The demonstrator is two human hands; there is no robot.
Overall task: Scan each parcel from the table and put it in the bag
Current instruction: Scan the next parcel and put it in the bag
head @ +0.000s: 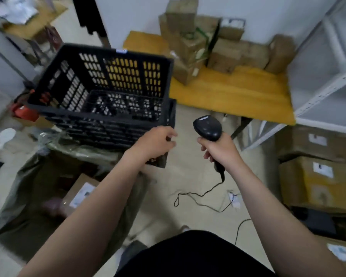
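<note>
Our right grip [218, 150] is clenched round the black scanner [207, 127], its cable trailing to the floor. Our left grip [157, 140] curls at the near right corner of the crate [100, 80]; grasping or not, we cannot tell. Parcels [224, 50] sit piled on the far yellow surface [238, 96]. One box [79, 193] lies in the bag [24, 196], near left.

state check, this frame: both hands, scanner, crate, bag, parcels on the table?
left hand: fingers curled at the crate's near corner, grip unclear
right hand: grips the scanner's handle
scanner: held up, cable trailing on the floor
crate: empty, sitting askew on a second crate
bag: open, one labelled box inside
parcels: piled on the table, none in hand
</note>
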